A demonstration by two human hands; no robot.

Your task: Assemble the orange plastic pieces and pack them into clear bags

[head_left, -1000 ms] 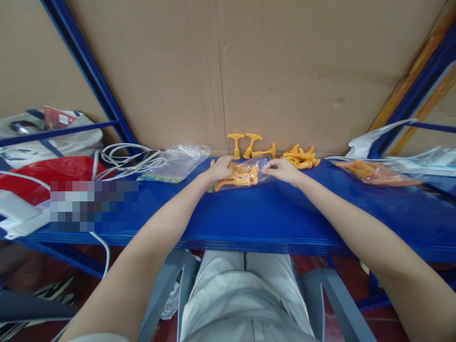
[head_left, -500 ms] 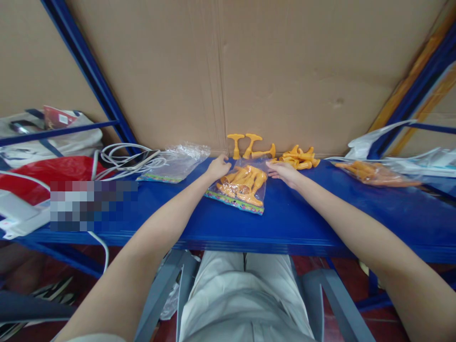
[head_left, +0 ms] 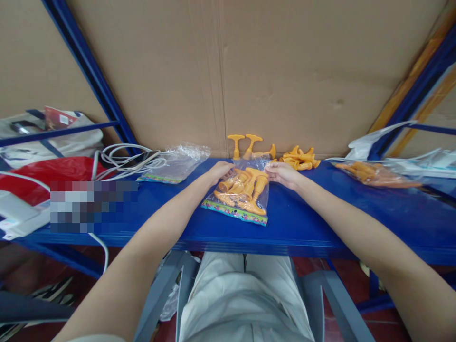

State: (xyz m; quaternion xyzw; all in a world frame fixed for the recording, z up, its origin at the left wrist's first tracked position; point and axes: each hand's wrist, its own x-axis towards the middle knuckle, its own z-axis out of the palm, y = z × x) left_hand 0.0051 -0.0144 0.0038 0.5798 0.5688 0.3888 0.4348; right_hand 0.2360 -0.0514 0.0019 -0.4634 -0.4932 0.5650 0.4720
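Observation:
A clear plastic bag (head_left: 245, 190) with several orange T-shaped parts inside lies on the blue table (head_left: 299, 218), its green patterned edge toward me. My left hand (head_left: 221, 171) pinches the bag's far left corner. At the far right corner, my right hand (head_left: 283, 174) has its fingers closed on the plastic. Behind the bag, two orange T-shaped parts (head_left: 236, 146) stand upright, and another one lies tilted beside them. A pile of loose orange parts (head_left: 301, 159) sits just beyond my right hand.
On the left are a flat clear bag (head_left: 178, 164), coiled white cables (head_left: 124, 161) and a red bag (head_left: 53, 173). Another bag of orange parts (head_left: 374, 174) lies on the right. Cardboard (head_left: 285, 71) rises behind the table.
The bag has shifted slightly toward me and its far side is spread wider. My left hand has come lower onto its corner; my right hand has closed on the other corner.

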